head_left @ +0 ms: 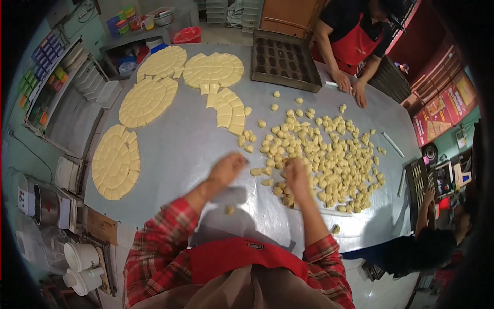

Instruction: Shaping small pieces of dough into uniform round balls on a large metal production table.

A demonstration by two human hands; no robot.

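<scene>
My left hand [229,168] hovers over the metal table [175,154], left of the loose dough pieces, its fingers curled inward and slightly blurred. Whatever it may hold is hidden. At the near left edge of the heap of small dough pieces [334,149], my right hand [297,175] is closed, palm down; I cannot see what is in it. One dough ball [230,210] lies alone close to me. Beyond my hands is a partly used dough sheet cut into blocks [230,110]. More scored dough rounds [117,162] lie along the left side.
A dark baking tray [284,61] with shaped pieces stands at the far side. Beside it a person in a red apron [355,44] works with a pale rod. Another person [437,237] is at the right. White rods [393,144] lie near the right edge.
</scene>
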